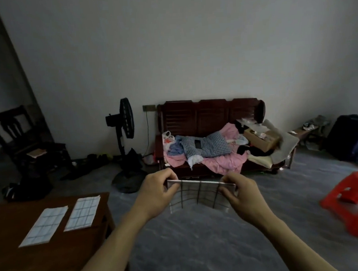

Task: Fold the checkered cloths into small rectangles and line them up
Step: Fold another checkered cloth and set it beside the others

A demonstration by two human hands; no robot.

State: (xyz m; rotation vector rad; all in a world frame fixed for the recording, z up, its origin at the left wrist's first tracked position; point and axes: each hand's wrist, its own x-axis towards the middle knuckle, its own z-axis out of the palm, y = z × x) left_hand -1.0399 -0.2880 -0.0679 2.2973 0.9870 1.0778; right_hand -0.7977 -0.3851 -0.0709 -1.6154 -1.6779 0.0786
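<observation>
I hold a white checkered cloth with dark grid lines in the air over the floor, folded so it hangs down from its top edge. My left hand pinches the top left corner and my right hand pinches the top right corner. Two folded checkered cloths lie flat side by side on the dark wooden table at the lower left: one nearer the left, the other just right of it.
A wooden sofa piled with clothes stands ahead against the wall. A standing fan is left of it, a dark chair at far left, a red plastic stool at right. Grey floor lies below my hands.
</observation>
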